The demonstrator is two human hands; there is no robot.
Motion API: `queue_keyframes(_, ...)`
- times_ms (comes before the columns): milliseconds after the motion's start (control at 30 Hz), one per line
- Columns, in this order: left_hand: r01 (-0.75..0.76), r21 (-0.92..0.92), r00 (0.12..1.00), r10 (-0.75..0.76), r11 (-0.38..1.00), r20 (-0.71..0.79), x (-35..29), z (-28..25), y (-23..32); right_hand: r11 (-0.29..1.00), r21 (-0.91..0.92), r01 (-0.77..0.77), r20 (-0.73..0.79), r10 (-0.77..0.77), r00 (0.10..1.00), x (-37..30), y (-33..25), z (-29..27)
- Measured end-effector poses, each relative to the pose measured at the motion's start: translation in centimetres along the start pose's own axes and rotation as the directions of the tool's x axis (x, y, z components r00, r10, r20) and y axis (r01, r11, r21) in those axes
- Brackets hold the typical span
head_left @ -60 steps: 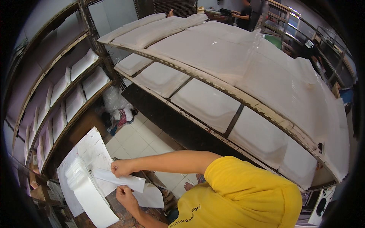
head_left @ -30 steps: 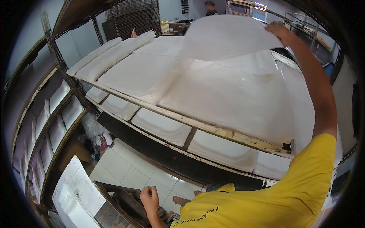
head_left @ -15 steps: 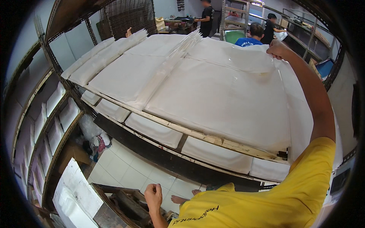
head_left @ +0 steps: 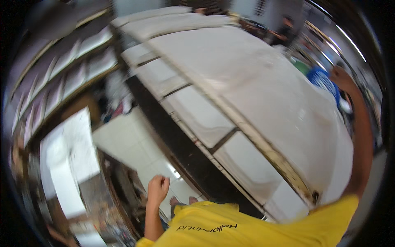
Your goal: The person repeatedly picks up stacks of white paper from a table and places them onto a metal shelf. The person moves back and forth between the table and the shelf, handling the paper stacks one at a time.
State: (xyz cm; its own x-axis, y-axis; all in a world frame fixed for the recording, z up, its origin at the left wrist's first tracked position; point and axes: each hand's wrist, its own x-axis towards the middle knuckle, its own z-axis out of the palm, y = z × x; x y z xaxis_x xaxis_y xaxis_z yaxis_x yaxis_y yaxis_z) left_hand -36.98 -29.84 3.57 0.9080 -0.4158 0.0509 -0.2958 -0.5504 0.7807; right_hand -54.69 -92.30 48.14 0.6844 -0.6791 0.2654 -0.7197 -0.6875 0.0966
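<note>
My right hand (head_left: 343, 79) is raised past the far right edge of a broad white sheet (head_left: 263, 90), with the arm stretched along its right side. Motion smears its fingers, so whether they grip anything is unclear. The sheet is spread over a rack shelf (head_left: 242, 123) with a pale wooden front edge. My left hand (head_left: 158, 189) hangs low in front of me, fingers curled closed, with nothing visible in it. It is nearest to a worktable (head_left: 96, 181) bearing white sheets.
Below the top shelf lie more white sheets (head_left: 201, 115), behind a dark beam (head_left: 181, 152). At left, a rack (head_left: 61, 88) holds rows of white sheets. Beyond the far edge are a person in blue (head_left: 323, 82) and another in dark clothing (head_left: 284, 31).
The view has swung, showing more of the left worktable. My right hand has moved outward, away from the sheet's edge it was pinching. My left hand stays low and curled.
</note>
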Motion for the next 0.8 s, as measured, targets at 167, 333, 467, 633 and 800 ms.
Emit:
queue_keyframes(167, 0.066, 0.010, 0.996, -0.065, 0.998, -0.066, 0.1, -2.3, -1.4, 0.863, -0.086, 0.497, -0.351, -0.493, 0.796, -0.6, -16.1, -3.8)
queue_keyframes(333, 0.206, 0.008, 0.959, -0.201, 0.978, -0.201, -2.4, -6.1, -2.4, 0.585, -0.048, 0.810, 0.008, -0.811, 0.586, -14.0, -42.5, -8.6)
queue_keyframes(467, 0.297, -0.024, 0.892, -0.287, 0.954, -0.351, -5.3, -8.3, -4.6, -0.058, 0.091, 0.994, 0.001, -0.998, -0.058, -23.0, -54.0, -7.4)
queue_keyframes(633, 0.395, 0.009, 0.850, -0.361, 0.919, -0.384, -6.9, -10.5, -6.5, -0.358, 0.093, 0.929, -0.137, -0.929, -0.345, -26.6, -60.5, -5.6)
queue_keyframes(800, 0.501, -0.022, 0.771, -0.458, 0.865, -0.443, -10.0, -11.8, -8.0, -0.490, 0.486, 0.724, -0.268, -0.872, -0.410, -28.2, -66.5, -2.5)
